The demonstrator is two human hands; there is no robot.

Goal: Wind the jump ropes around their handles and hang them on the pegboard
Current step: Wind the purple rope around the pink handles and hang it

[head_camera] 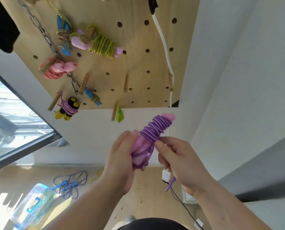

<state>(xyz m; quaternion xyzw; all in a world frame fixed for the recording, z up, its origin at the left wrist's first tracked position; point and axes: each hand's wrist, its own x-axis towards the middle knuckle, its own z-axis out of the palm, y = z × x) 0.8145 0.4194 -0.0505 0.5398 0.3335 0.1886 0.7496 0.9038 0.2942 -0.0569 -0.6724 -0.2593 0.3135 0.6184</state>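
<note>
Purple rope (156, 128) sat wound in tight coils round the pink handles (169, 116), just above both sets of fingertips. The left hand (120, 156) had its fingers curled round the handles' lower end. The right hand (176, 156) pinched a strand between thumb and forefinger, right beside the coils. Beyond the fingers, the pegboard (135, 63) carried other wound ropes (101, 43) on its pegs. Below the hands, a blue rope (72, 181) lay loose on the floor.

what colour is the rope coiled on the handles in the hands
Purple. The rope coils around pink handles, clearest in the head view.
</note>
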